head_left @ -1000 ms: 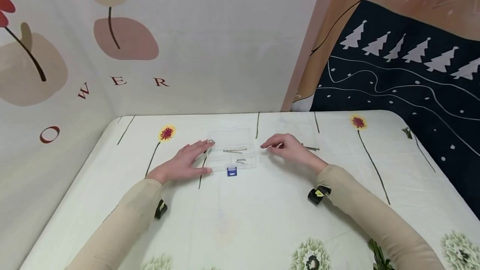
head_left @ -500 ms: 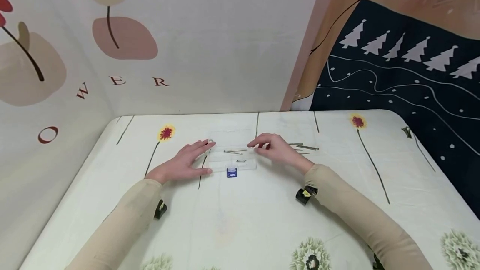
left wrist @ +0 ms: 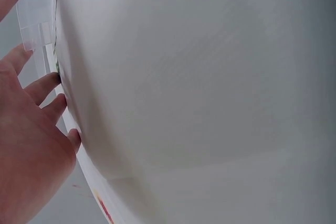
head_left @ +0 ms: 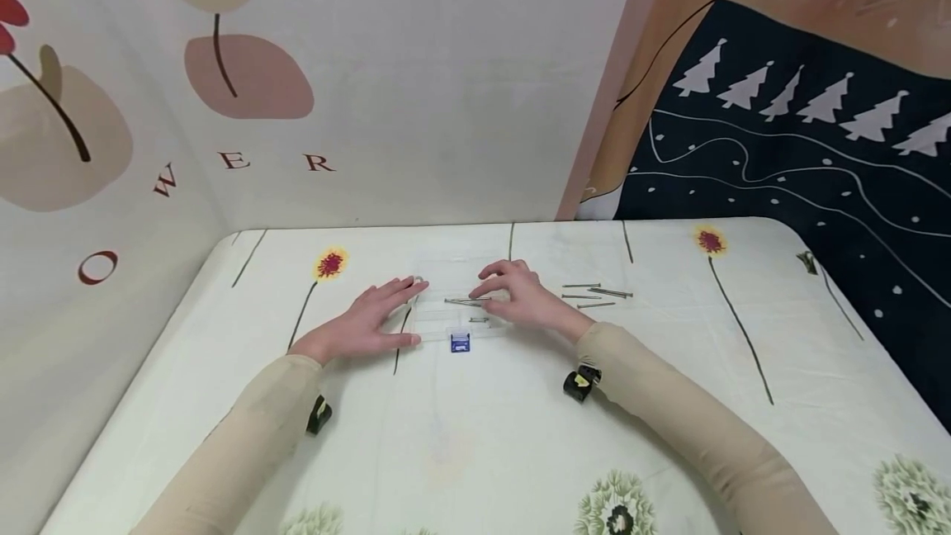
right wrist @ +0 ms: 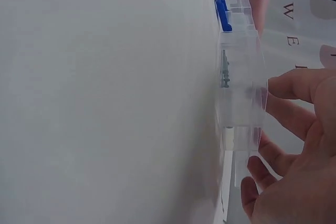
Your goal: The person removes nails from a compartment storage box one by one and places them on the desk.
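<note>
A clear plastic compartment box [head_left: 438, 326] with a blue latch [head_left: 461, 343] lies open on the table. Long nails [head_left: 459, 301] lie in one compartment and short nails or screws [head_left: 479, 319] in another nearer the latch. My left hand [head_left: 364, 320] rests at the box's left side with fingers spread, fingertips and thumb touching its edge. My right hand [head_left: 523, 297] is over the box's right side, fingers bent toward the long nails. Whether a nail is between its thumb and fingers is hidden. In the right wrist view, the thumb and fingers [right wrist: 294, 85] curve beside the box wall.
Several loose nails [head_left: 598, 294] lie on the table to the right of the box. A white flower-print cloth [head_left: 446, 452] covers the table. Behind it hangs a printed fabric wall [head_left: 446, 106], with a dark tree-print cloth [head_left: 780, 155] at the right.
My right hand has moved left from beside the loose nails to over the box's right part, uncovering more of those nails. My left hand has stayed at the box's left edge.
</note>
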`<state>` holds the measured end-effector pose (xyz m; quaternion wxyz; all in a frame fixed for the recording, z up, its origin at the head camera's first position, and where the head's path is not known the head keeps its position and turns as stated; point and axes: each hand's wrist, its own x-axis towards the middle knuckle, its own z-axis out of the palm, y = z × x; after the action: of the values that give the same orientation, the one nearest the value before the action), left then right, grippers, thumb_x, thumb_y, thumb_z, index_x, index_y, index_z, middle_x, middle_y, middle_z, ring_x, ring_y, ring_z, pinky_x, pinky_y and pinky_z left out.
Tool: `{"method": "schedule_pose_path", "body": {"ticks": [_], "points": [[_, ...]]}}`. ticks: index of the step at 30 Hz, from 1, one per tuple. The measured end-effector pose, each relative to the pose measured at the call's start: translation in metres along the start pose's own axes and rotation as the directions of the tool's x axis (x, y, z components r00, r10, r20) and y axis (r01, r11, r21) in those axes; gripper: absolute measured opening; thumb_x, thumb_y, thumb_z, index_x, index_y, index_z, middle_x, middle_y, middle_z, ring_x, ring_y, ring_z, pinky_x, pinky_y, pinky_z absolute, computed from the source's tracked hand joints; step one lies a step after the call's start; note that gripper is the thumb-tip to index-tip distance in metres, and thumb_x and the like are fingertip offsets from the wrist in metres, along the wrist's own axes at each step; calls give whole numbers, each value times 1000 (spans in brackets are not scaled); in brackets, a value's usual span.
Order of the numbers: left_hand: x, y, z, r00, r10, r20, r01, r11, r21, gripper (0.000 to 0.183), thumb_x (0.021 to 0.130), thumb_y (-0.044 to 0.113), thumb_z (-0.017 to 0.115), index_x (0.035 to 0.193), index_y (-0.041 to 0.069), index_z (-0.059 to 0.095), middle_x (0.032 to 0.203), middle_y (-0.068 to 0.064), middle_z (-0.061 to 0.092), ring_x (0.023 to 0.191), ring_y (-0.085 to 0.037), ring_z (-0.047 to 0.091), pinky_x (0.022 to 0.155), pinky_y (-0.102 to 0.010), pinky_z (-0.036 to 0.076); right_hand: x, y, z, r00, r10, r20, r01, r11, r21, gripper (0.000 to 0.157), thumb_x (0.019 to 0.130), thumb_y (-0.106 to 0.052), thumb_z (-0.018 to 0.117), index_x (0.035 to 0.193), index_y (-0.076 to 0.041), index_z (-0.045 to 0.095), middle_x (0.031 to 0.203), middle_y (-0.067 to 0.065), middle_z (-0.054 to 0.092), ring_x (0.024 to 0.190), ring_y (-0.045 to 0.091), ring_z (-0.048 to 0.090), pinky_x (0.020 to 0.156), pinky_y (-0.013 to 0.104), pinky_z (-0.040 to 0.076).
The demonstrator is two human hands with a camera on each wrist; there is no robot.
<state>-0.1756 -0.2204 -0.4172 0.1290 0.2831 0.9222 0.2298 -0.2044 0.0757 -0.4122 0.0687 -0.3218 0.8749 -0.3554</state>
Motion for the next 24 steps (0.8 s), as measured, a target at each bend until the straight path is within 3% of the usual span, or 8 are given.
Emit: {"method": "schedule_pose_path", "body": {"ticks": [16, 24], "points": [[1, 2, -2, 999, -42, 26, 42, 999, -1, 81, 88, 52, 63, 154, 22, 28, 159, -11, 19, 145, -31, 11, 114, -55, 3, 17, -17, 10, 977, 107, 185, -80, 986, -146, 37, 95, -35, 57, 128, -21, 65, 153, 4, 33, 137, 34, 21, 99, 56, 18], [1, 1, -2, 999, -31, 20, 31, 1000, 3, 81, 87, 52, 64, 154, 22, 28, 159, -11, 20, 145, -32, 11, 114, -55, 4, 19, -22, 14, 970, 140, 198, -114, 984, -134, 30, 93, -34, 61, 121, -27, 70, 148, 3, 38, 135, 34, 21, 99, 59, 15]]}}
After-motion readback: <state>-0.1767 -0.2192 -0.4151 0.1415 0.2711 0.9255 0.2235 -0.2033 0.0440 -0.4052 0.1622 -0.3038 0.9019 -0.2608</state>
